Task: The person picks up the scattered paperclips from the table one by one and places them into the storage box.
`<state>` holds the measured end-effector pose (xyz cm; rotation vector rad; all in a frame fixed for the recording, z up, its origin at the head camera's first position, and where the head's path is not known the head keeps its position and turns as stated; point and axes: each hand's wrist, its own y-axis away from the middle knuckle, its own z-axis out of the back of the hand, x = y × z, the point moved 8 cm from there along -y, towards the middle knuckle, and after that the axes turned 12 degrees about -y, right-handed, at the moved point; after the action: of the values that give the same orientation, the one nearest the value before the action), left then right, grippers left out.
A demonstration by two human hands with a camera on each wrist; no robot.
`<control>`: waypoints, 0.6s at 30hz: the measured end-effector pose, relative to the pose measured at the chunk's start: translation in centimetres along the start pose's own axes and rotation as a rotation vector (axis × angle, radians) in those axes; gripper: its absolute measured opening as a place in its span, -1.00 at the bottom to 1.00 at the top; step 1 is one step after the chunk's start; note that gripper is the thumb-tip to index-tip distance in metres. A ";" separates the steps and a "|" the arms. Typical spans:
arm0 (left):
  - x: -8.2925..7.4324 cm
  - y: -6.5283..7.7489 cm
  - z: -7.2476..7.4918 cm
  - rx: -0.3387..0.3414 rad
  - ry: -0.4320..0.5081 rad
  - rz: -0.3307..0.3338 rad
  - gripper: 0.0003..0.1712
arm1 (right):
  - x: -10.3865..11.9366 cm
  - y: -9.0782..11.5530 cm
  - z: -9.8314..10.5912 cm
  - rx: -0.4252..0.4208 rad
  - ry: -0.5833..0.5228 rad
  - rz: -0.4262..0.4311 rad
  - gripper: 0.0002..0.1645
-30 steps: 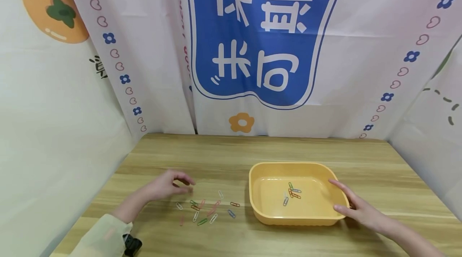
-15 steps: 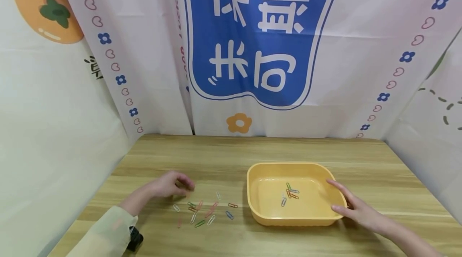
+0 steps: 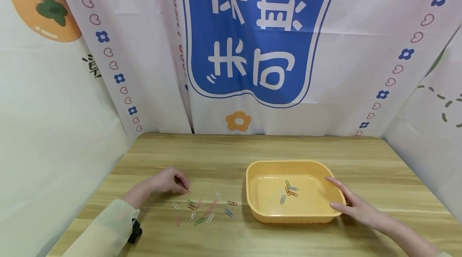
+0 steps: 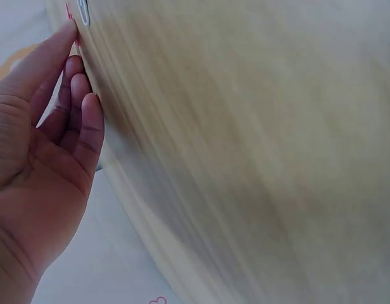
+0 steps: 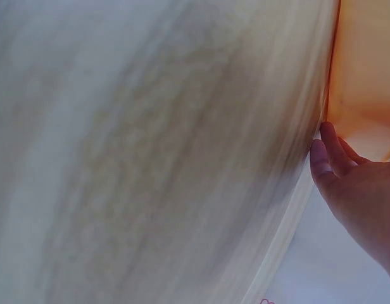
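At the left of the table, my left hand (image 3: 169, 181) pinches a small reddish paper clip (image 4: 69, 11) between thumb and fingertips, close to the wood. Several loose paper clips lie just in front of it, among them a white clip (image 3: 175, 205), a green clip (image 3: 199, 221), a blue clip (image 3: 229, 213) and a red clip (image 3: 232, 203). My right hand (image 3: 355, 207) grips the right end of a yellow plastic basin (image 3: 292, 219), thumb and index finger over its rim and the other fingers outside. Inside the basin lie several more clips, including a green clip (image 3: 287, 184).
The wood-grain table (image 3: 213, 148) ends at the back against a white patterned cloth (image 3: 162, 88) with a blue panel. Cloth also hangs along the left and right sides. A black device (image 3: 135, 231) is strapped at the left wrist.
My left hand has come down slightly and its fingers have closed together on a reddish clip. My right hand stays at the basin. The view has shifted slightly.
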<state>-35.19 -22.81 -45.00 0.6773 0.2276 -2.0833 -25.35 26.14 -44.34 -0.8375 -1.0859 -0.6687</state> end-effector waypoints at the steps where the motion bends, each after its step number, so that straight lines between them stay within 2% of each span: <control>1: -0.1 -0.1 0.1 0.004 -0.003 -0.008 -0.89 | 0.0 0.0 0.0 0.000 -0.001 0.001 -0.19; 6: -0.2 -0.5 0.2 0.031 -0.039 -0.022 -0.92 | 0.1 -0.1 0.2 -0.003 -0.007 0.008 -0.20; 11: -0.8 -0.1 -0.1 0.058 -0.057 -0.042 -0.93 | -0.1 0.0 0.2 -0.010 -0.001 -0.016 -0.22; 18: -1.1 -0.1 -0.2 0.035 -0.073 -0.044 -0.91 | -0.3 0.1 0.1 0.003 -0.029 -0.017 -0.20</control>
<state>-34.69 -21.89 -44.60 0.6206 0.1668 -2.1545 -25.40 26.35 -44.58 -0.8387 -1.1208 -0.6704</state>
